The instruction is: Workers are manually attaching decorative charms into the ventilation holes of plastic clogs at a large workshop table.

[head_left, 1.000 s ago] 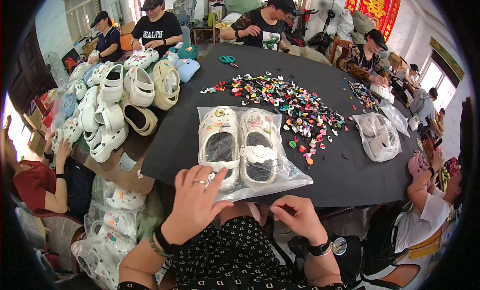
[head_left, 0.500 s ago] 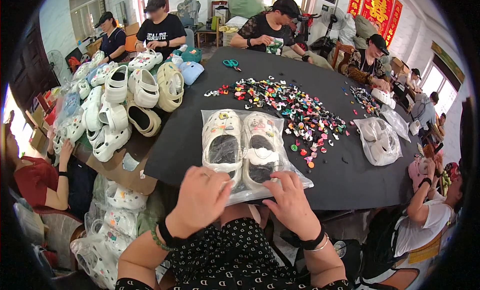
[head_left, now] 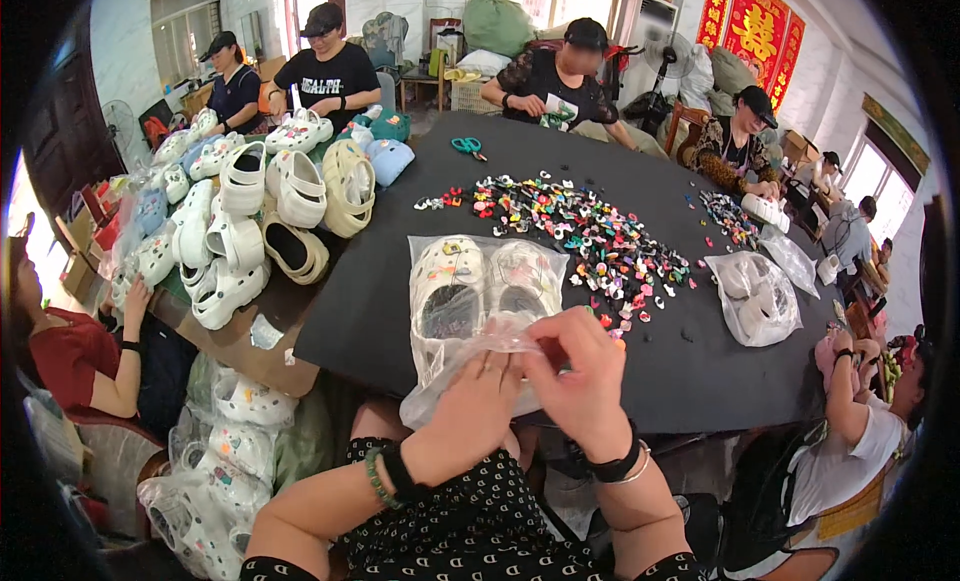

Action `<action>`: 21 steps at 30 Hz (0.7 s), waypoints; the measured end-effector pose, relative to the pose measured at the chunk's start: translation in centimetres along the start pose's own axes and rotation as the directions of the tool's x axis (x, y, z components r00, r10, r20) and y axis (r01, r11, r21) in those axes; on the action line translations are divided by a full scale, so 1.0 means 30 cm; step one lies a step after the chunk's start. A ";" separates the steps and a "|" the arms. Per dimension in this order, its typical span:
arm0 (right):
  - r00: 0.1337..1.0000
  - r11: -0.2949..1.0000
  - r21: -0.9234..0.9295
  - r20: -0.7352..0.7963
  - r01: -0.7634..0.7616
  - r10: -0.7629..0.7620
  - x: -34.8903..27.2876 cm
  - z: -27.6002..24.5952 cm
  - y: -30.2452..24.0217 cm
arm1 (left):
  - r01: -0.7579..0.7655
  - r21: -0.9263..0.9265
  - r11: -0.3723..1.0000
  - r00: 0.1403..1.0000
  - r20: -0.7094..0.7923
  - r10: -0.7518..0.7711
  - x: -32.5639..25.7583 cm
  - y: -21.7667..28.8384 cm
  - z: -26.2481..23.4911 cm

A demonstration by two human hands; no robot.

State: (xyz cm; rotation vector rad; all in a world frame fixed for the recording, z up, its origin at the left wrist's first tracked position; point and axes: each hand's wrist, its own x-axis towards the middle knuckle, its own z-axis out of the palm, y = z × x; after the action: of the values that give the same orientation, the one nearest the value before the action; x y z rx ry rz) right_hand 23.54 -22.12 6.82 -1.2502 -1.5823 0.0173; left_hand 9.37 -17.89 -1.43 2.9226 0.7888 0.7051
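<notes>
A pair of white clogs (head_left: 447,273) with colourful charms lies side by side in a clear plastic bag (head_left: 418,366) at the table's front edge. My left hand (head_left: 470,409) rests at the bag's near end, fingers stretched toward the clogs, their tips partly covered by a fold of the film. Beside it my right hand (head_left: 580,381) pinches the edge of that film between thumb and fingers. The heels of the clogs are hidden behind my hands and the crumpled plastic.
Loose shoe charms (head_left: 570,221) lie heaped on the black table (head_left: 370,321), with teal scissors (head_left: 468,148) farther back. Another bagged pair of clogs (head_left: 755,299) is at right. Clogs pile up (head_left: 235,236) at left; bagged clogs (head_left: 215,471) stand below. Several people work around.
My hands have come together at the bag's near end. The right has moved left and taken hold of the film, which is now lifted and folded over my left fingers.
</notes>
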 end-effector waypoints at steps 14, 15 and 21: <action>0.946 0.990 -0.009 0.296 0.139 -0.130 -0.053 -0.019 0.025 | 0.381 -0.044 0.924 0.925 0.037 -0.379 0.181 -0.122 0.034; 0.949 0.991 -0.018 0.291 0.134 -0.123 -0.060 -0.037 0.034 | 0.325 -0.034 0.945 0.946 0.002 -0.326 0.176 -0.132 0.040; 0.956 0.998 0.050 0.287 0.048 -0.060 -0.086 -0.134 0.101 | -0.002 -0.175 0.985 1.000 -0.011 0.000 0.055 -0.327 -0.071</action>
State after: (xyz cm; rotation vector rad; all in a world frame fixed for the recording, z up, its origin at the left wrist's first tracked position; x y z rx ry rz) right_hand 28.18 -24.80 5.02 -1.2108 -1.8560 0.2067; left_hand 5.11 -8.73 -0.27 2.7646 0.6878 0.7507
